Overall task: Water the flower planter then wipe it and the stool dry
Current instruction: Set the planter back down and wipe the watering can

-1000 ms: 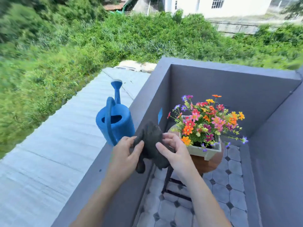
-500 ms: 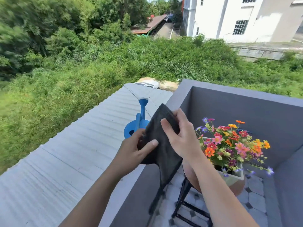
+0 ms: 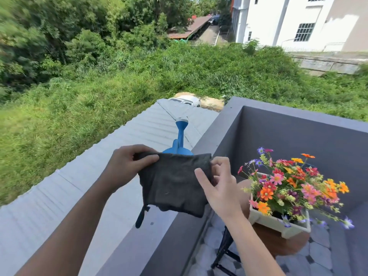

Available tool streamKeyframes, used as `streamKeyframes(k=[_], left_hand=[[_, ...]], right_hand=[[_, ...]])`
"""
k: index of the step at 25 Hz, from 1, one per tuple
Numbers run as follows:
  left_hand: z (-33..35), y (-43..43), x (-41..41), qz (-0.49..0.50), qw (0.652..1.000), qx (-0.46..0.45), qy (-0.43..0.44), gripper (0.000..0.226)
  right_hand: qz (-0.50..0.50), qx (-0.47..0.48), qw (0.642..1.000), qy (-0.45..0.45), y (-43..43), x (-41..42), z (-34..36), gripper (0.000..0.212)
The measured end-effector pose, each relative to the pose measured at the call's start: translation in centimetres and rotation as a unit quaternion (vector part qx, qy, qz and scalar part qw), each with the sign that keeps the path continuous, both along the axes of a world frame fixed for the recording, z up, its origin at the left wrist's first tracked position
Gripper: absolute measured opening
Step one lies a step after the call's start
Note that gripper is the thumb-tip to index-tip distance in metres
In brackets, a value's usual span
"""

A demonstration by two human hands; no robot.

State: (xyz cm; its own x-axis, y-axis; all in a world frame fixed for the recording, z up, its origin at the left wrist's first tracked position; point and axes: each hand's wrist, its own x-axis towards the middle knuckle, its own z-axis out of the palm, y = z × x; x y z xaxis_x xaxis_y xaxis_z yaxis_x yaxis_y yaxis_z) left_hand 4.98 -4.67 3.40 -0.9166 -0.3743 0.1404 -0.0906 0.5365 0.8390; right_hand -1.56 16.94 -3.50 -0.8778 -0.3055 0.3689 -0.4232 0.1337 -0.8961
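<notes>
A dark grey cloth (image 3: 175, 184) hangs spread out between my two hands above the balcony wall. My left hand (image 3: 127, 166) pinches its upper left corner, and my right hand (image 3: 217, 184) grips its right edge. Behind the cloth stands a blue watering can (image 3: 180, 142) on the wall's top; only its spout and upper body show. To the right, a white rectangular planter (image 3: 278, 224) full of colourful flowers (image 3: 288, 182) sits on a round wooden stool (image 3: 278, 244) with black legs.
The grey balcony wall (image 3: 288, 126) encloses the tiled floor (image 3: 318, 255) on the left and far sides. Beyond the wall lies a corrugated grey roof (image 3: 59, 192), then a grassy slope, trees and a white building.
The cloth was bunched between my hands; now it is unfolded and stretched wide. My hands have moved apart. The view has tilted up, and the cloth now hides most of the watering can.
</notes>
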Motion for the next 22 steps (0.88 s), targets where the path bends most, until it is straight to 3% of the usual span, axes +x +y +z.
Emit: streamKeyframes(k=[3,7,10,12,14,16,20,22], left_hand=[[1.1,-3.5,-5.1,0.013,0.999,0.002,-0.037,0.003],[-3.4,-4.6,-9.2,0.03,0.993,-0.052,-0.105,0.017],[-7.1,-3.6,-8.8,0.082,0.983,-0.107,-0.127,0.036],[-7.3,-1.8,-8.2,0.128,0.979,-0.131,-0.091,0.029],[-6.2,0.1,-8.5,0.125,0.978,-0.095,-0.138,0.048],[-5.1,1.0,-8.8,0.106,0.974,-0.037,-0.197,0.058],[-4.6,0.2,-9.5,0.104,0.965,0.003,-0.239,0.053],[-5.2,0.4,-9.7,0.093,0.962,-0.035,-0.252,0.047]], right_hand=[[-0.049,-0.025,0.998,0.0,-2.8,-3.4,0.3,0.022],[-0.071,0.073,0.994,-0.037,-5.5,-7.1,-2.0,0.005],[-0.021,0.179,0.981,-0.066,-6.4,-6.7,-4.2,0.011],[0.018,0.225,0.974,-0.023,-6.7,-6.2,-4.7,0.017],[0.09,0.224,0.97,-0.016,-7.1,-6.2,-4.2,0.023],[0.147,0.281,0.948,0.008,-7.6,-6.4,-3.9,0.033],[0.171,0.41,0.893,0.075,-7.8,-7.4,-4.6,0.043],[0.187,0.372,0.907,0.062,-7.6,-8.1,-5.4,0.036]])
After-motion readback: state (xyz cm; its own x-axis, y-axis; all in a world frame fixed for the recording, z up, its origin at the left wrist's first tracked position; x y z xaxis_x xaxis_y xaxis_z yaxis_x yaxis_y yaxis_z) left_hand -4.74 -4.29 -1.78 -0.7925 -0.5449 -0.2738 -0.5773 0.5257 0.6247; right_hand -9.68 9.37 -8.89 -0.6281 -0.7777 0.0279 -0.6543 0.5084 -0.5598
